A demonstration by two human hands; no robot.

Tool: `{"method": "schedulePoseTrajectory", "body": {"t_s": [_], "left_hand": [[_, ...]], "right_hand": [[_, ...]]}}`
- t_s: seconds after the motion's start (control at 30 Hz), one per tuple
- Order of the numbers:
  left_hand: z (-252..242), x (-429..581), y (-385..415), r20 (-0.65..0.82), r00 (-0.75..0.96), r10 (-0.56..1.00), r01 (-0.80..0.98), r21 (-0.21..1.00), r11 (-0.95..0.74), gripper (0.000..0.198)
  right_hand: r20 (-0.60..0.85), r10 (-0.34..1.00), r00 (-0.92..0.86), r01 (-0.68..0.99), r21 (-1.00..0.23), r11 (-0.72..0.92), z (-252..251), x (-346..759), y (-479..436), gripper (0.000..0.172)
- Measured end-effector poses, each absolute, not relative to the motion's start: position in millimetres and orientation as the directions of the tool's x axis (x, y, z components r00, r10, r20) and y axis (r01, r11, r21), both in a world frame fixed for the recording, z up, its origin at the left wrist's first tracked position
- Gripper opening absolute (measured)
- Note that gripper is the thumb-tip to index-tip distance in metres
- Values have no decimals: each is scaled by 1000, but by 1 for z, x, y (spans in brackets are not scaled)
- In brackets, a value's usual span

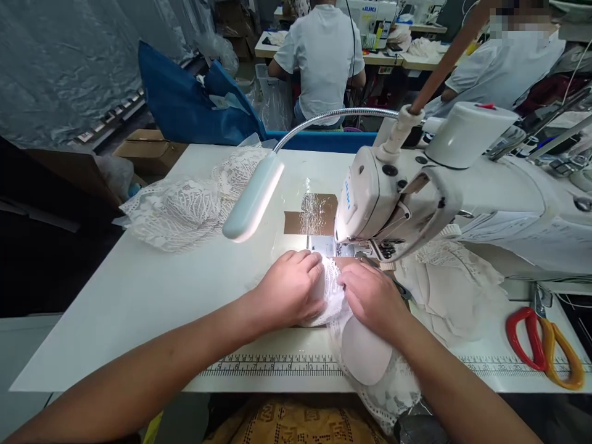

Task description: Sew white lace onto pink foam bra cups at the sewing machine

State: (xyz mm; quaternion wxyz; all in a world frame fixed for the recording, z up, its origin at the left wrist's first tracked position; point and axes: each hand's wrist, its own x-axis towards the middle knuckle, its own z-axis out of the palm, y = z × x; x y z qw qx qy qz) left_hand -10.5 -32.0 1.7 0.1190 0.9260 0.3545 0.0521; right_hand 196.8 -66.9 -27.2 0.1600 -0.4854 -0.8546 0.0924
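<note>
White lace fabric (pixel 332 290) lies in front of the needle area of a white sewing machine (pixel 365 191). My left hand (pixel 291 288) rests on its left part, fingers curled and pressed down on the cloth. At the right edge of the lace, my right hand (pixel 372 299) pinches the cloth between thumb and fingers. A smooth pale oval piece (pixel 366 350) and more lace hang from there over the table's front edge, partly beneath my right forearm. The cloth's far edge is close to the presser foot, whose exact contact cannot be made out.
A lamp (pixel 254 197) arches over the white table (pixel 152 296). Lace lies heaped (pixel 185 209) at back left, with stacked fabric pieces (pixel 453 290) right of the hands. Scissors (pixel 546 345) lie at far right. Two people sit beyond the table.
</note>
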Motion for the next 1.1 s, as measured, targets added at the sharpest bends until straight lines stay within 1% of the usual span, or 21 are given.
{"method": "schedulePoseTrajectory", "body": {"t_s": [0.07, 0.13, 0.23, 0.37, 0.47, 0.57, 0.73, 0.87, 1.0, 1.1], "left_hand": [[0, -9, -32, 14, 768, 641, 621, 232, -749, 47], [0, -9, -27, 3, 790, 613, 600, 201, -774, 49], [0, -8, -18, -7, 815, 579, 572, 161, -804, 51], [-2, -6, -9, -4, 830, 558, 553, 135, -822, 50], [-4, -6, -6, -18, 832, 555, 552, 137, -823, 52], [-5, -6, -2, -25, 833, 552, 549, 149, -822, 52], [-4, -5, 9, -44, 846, 531, 530, 168, -831, 51], [-3, -7, 16, -55, 857, 512, 513, 176, -840, 49], [1, -13, 17, -27, 878, 478, 472, 214, -855, 43], [9, -14, 14, 45, 902, 429, 395, 311, -864, 30]], "right_hand": [[184, 870, -458, 828, -268, 493, -26, 195, -66, 33], [162, 887, -433, 868, -191, 459, -25, 193, -65, 37], [138, 911, -388, 909, -104, 403, -27, 193, -65, 36], [181, 913, -365, 920, -80, 383, -30, 194, -65, 39], [202, 917, -344, 929, -67, 363, -30, 192, -65, 35], [213, 923, -322, 939, -55, 340, -28, 189, -63, 35], [212, 932, -295, 949, -46, 311, -29, 187, -61, 39], [207, 939, -275, 953, -74, 295, -33, 189, -62, 41], [261, 900, -350, 903, -162, 398, -32, 193, -67, 38], [231, 856, -463, 832, -219, 510, -30, 194, -70, 32]]}}
